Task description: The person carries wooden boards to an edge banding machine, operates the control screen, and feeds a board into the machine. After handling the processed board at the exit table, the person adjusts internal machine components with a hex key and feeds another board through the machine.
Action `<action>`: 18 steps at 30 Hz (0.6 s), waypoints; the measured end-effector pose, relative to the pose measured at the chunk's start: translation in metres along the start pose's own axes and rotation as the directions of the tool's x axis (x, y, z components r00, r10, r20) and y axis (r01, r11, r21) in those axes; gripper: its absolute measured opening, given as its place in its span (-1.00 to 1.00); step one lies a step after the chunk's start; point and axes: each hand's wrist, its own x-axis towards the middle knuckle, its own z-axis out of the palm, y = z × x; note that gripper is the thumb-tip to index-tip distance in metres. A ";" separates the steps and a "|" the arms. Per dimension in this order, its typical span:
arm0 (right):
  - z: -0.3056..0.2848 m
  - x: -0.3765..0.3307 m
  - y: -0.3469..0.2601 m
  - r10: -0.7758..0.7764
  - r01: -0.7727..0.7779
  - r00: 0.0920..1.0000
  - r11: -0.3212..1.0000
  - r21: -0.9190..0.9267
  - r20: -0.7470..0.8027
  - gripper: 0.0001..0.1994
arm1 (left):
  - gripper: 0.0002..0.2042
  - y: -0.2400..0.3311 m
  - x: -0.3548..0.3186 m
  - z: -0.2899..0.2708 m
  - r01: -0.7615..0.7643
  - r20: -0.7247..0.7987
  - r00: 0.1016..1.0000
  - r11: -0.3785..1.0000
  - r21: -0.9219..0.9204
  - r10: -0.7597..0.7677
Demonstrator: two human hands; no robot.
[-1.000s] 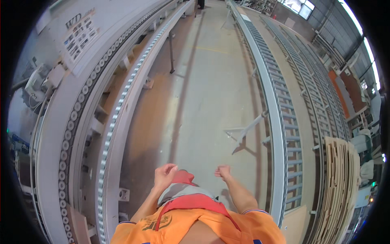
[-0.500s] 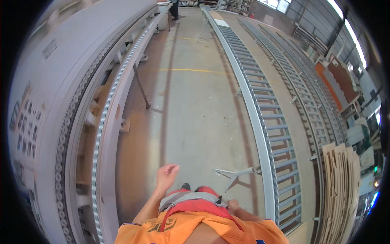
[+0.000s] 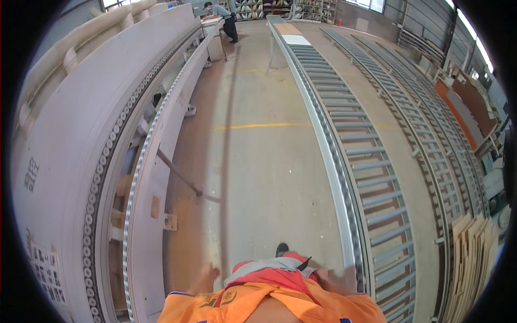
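My left hand [image 3: 208, 275] hangs low beside my left hip, over the brown-tinted floor strip. Motion smears its fingers, and no object shows in it. On the other side, my right hand [image 3: 326, 280] is down by my right hip, near the metal side rail of a roller conveyor [image 3: 350, 231]. It is blurred too, so I cannot make out its fingers. Neither hand visibly touches anything. I wear an orange shirt [image 3: 258, 296] with a red and grey garment at the waist. One dark shoe [image 3: 282, 249] shows ahead of me on the aisle floor.
A long pale machine [image 3: 107, 97] with a roller track lines the left. White and tan boards [image 3: 296, 40] lie on the right conveyor's far end. More roller conveyors [image 3: 409, 113] and stacked panels [image 3: 471, 264] stand farther right. A person [image 3: 229, 21] leans over a worktable ahead.
I have moved forward along the aisle, and the view has tilted up, showing more of the far end. My left hand has swung down and back. The forward support leg beside the right conveyor has left view.
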 end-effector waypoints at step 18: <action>-0.260 0.727 -0.107 0.520 -0.753 0.564 0.006 0.658 0.642 -0.83 | -0.73 0.310 0.171 0.417 0.009 0.420 0.906 0.990 -0.143 0.052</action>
